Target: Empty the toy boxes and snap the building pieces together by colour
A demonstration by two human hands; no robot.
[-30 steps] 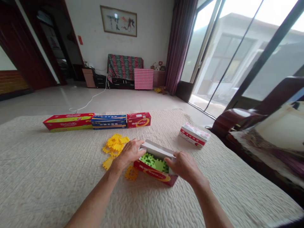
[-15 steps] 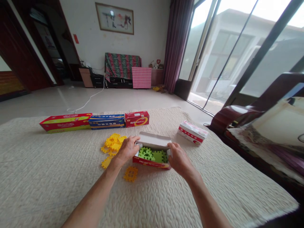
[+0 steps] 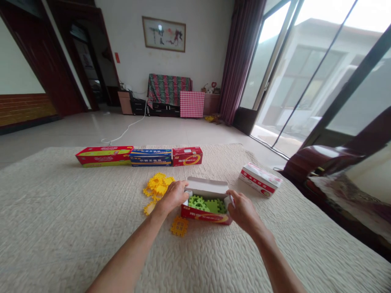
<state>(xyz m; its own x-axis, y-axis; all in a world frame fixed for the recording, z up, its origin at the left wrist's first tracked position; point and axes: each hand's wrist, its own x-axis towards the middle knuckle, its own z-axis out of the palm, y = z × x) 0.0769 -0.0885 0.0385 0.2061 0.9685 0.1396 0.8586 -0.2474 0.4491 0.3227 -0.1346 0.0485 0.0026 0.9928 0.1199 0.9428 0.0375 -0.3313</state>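
a: looking nearest first, what do both hands have?

b: the left hand (image 3: 173, 196) and the right hand (image 3: 242, 210) each grip one end of the open red box (image 3: 205, 214), fingers curled round its short sides. it sits on the quilted cream tabletop (image 3: 61, 228), just ahead of the wrists.

a: what's inside?

b: green puzzle tiles (image 3: 207, 204), flat foam-looking squares with toothed edges, lying loosely. the pale lid flap (image 3: 207, 186) stands open at the far side.

a: how would you handle it well?

b: i'd judge thin cardboard flexes, so an even squeeze at both ends and a level box would keep the tiles from sliding out.

a: and around it?

b: a single yellow tile (image 3: 179, 226) lies just beside the near left corner, with a heap of yellow tiles (image 3: 157, 187) past the left hand. to the right, apart, lies a white-and-red box (image 3: 260, 185). farther back three long glossy cartons (image 3: 139, 156) stand end to end in a row.
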